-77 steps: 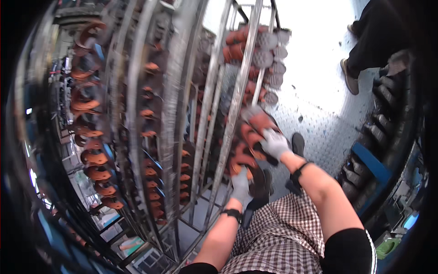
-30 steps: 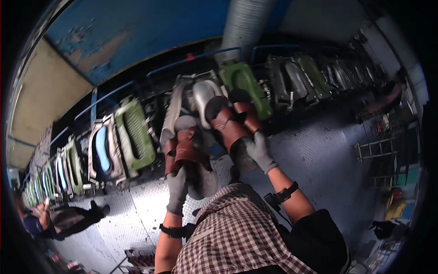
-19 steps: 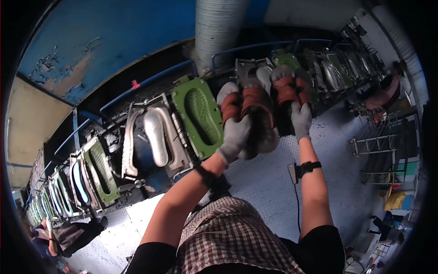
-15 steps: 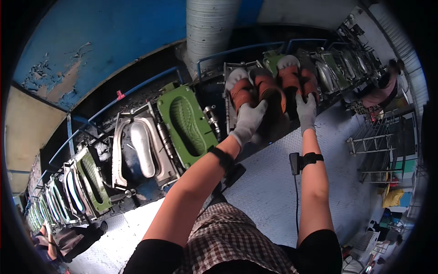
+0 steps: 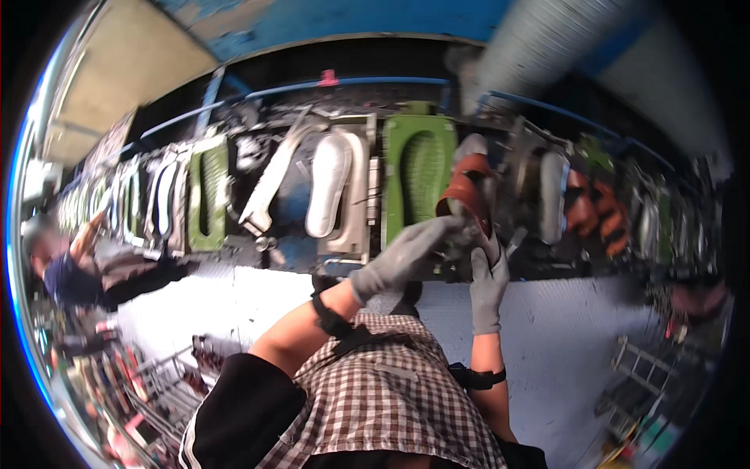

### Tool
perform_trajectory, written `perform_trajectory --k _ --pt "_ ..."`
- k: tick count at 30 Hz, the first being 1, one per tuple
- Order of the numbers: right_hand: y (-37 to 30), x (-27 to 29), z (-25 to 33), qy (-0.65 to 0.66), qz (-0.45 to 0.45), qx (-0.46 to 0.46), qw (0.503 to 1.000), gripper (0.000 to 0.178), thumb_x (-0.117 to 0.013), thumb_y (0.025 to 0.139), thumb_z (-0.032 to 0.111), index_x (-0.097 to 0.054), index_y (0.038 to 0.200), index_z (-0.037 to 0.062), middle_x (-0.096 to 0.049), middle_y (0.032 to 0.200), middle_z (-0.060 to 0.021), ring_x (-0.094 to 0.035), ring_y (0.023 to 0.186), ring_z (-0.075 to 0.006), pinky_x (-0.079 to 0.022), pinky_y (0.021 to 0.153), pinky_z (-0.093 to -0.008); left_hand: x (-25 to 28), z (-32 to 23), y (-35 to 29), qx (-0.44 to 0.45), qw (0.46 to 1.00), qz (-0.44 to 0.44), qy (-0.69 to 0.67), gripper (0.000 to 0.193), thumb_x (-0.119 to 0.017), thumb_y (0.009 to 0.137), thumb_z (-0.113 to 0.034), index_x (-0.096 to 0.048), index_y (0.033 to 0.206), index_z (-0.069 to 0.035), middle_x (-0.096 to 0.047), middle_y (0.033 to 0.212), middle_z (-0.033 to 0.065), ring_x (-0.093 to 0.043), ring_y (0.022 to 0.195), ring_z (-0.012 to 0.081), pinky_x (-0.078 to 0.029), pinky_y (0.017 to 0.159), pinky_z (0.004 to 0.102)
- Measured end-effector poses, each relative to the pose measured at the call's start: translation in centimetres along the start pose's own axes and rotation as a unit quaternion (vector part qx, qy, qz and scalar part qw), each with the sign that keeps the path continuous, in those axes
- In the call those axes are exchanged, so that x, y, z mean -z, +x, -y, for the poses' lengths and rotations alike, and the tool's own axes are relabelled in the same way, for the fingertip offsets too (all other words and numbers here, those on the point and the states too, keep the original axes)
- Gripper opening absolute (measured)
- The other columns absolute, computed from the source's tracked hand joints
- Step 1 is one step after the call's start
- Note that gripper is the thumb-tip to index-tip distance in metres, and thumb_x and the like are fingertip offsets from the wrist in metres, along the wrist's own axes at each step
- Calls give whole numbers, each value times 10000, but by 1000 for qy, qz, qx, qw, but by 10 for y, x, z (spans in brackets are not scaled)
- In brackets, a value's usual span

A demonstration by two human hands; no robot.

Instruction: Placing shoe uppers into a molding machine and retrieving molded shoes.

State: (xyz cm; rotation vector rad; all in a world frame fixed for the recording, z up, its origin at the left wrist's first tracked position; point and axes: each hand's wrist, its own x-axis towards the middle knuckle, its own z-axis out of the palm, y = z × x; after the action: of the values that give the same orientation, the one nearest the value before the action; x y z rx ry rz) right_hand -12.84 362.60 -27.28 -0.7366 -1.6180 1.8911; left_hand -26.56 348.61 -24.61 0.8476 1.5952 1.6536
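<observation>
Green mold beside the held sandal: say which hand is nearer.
Left. The left hand is by the lower edge of the green mold; the right hand is farther right, at the near end of the brown sandal.

Glare whitens the floor left of the checked apron; the sandal above it looks slightly smeared.
</observation>
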Motion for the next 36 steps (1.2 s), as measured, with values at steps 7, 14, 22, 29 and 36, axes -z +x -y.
perform_trajectory --k 7,14,22,29,36 --pt "1 -120 6 32 28 -59 997 285 -669 965 123 -650 1209 -23 -664 1050 1 -579 926 -56 -484 837 -235 248 136 -36 91 887 -418 171 517 -516 1053 -384 -595 1286 70 -698 1152 255 -651 1109 400 -471 1017 418" --pt "44 -216 -30 -205 -91 76 972 361 -615 994 103 -624 1348 36 -690 1063 -47 -668 901 -166 -559 824 -324 228 117 -34 177 945 -201 -185 551 -617 1006 -471 -615 1270 13 -652 1069 34 -592 984 144 -495 909 317" --pt "-10 -275 -43 -459 246 189 833 307 -721 907 267 -711 1169 108 -663 920 -126 -673 856 -347 -543 753 -430 232 98 -129 297 836 -157 -435 667 -425 1056 -610 -532 1423 -63 -626 1301 92 -594 1188 200 -480 1044 380" --pt "-49 -251 -31 -392 275 84 874 420 -632 945 248 -615 1312 44 -674 988 -173 -688 885 -361 -542 760 -479 213 83 -133 223 881 -225 -353 706 -526 982 -483 -383 1534 -67 -498 1500 151 -481 1371 275 -396 1149 411" --pt "5 -279 -66 -500 184 -127 837 467 -651 910 296 -610 1222 -48 -706 885 -193 -698 824 -356 -538 762 -469 248 59 -60 162 946 -189 -206 845 -768 912 -251 -311 1550 62 -568 1391 155 -576 1233 221 -498 1011 332"
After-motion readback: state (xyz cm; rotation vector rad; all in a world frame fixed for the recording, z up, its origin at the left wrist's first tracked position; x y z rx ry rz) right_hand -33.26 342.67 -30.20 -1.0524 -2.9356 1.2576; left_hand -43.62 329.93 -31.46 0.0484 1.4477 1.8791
